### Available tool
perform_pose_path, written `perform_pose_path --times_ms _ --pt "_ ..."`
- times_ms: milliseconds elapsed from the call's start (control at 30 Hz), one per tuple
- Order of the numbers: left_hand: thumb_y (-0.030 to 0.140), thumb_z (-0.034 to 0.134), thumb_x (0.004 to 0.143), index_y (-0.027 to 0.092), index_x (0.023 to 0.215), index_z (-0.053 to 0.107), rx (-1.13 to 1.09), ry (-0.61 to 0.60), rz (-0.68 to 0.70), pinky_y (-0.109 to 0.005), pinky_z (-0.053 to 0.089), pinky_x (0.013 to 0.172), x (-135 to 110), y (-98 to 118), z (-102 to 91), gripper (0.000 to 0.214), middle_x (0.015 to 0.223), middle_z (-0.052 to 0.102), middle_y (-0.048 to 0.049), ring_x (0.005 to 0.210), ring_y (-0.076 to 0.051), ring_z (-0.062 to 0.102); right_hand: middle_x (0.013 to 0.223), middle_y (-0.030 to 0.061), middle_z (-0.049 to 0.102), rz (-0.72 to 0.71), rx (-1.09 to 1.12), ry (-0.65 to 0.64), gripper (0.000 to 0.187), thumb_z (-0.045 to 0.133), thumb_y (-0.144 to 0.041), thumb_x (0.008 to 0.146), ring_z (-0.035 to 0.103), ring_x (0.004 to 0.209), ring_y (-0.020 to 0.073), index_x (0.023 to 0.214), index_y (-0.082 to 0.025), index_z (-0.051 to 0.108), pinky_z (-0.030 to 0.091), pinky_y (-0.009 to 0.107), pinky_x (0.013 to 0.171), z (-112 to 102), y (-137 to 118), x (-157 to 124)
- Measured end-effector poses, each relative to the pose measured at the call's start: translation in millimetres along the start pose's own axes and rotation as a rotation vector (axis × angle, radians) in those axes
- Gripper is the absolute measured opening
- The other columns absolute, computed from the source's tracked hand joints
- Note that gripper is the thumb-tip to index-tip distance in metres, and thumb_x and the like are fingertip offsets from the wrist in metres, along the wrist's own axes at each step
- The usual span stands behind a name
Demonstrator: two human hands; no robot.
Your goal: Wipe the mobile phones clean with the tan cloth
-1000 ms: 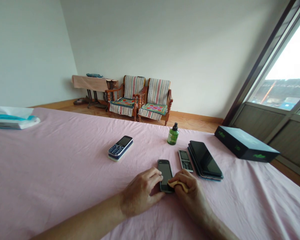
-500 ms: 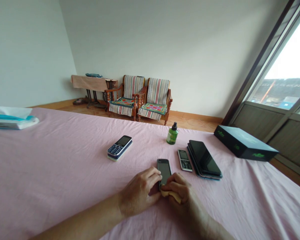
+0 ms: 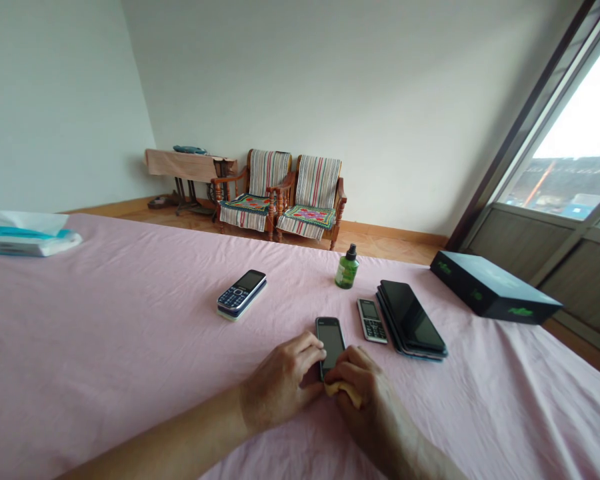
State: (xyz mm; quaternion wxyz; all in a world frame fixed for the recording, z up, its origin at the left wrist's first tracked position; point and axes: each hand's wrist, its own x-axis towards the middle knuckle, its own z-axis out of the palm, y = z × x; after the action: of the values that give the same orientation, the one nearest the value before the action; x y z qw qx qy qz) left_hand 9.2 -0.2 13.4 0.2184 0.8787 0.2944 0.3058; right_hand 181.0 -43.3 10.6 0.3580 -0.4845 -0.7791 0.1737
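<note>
A dark touchscreen mobile phone (image 3: 331, 339) lies face up on the pink cloth, its lower end partly hidden by my fingers. My left hand (image 3: 286, 377) grips the phone's left edge, fingertips at the side of the screen and thumb near the bottom. Bunched in my right hand (image 3: 363, 387) is a yellow cloth (image 3: 347, 392), pressed against the phone's lower end. Just right of the phone lies a silver keypad phone (image 3: 372, 321). Beside that is a stack of black tablets or large phones (image 3: 413, 318).
A green spray bottle (image 3: 347, 268) stands behind the phones. Stacked keypad phones (image 3: 241, 292) lie to the left. A black box (image 3: 495, 287) sits at the right edge, a tissue pack (image 3: 30, 241) at far left. Two chairs (image 3: 285, 193) stand beyond the pink-covered surface (image 3: 145, 320).
The whole view has shifted very slightly. My left hand stays on the phone, and my right hand with the yellow cloth remains at its lower end, nearly unmoved.
</note>
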Motion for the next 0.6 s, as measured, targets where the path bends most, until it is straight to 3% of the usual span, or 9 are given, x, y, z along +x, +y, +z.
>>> perform_pose_path --times_ms 267,600 --pt "0.012 0.064 0.081 0.019 0.103 0.061 0.020 -0.008 0.025 -0.031 0.051 0.083 1.0 1.6 -1.2 0.024 0.098 0.061 -0.0047 0.091 -0.021 0.061 0.079 0.0038 0.058 0.033 0.019 0.002 0.028 0.048 0.006 0.068 0.055 0.076 0.0167 0.068 -0.019 0.061 0.041 0.026 0.065 5.1 -5.4 0.5" --pt "0.020 0.070 0.081 0.017 0.107 0.059 0.048 -0.013 0.012 -0.033 0.051 0.085 -0.2 0.7 0.3 0.028 0.102 0.060 -0.0065 0.095 -0.022 0.060 0.071 0.0029 0.056 0.094 -0.117 0.037 0.025 0.048 0.005 0.067 0.054 0.067 0.0159 0.062 -0.017 0.058 0.035 0.026 0.058 -5.5 3.3 1.1"
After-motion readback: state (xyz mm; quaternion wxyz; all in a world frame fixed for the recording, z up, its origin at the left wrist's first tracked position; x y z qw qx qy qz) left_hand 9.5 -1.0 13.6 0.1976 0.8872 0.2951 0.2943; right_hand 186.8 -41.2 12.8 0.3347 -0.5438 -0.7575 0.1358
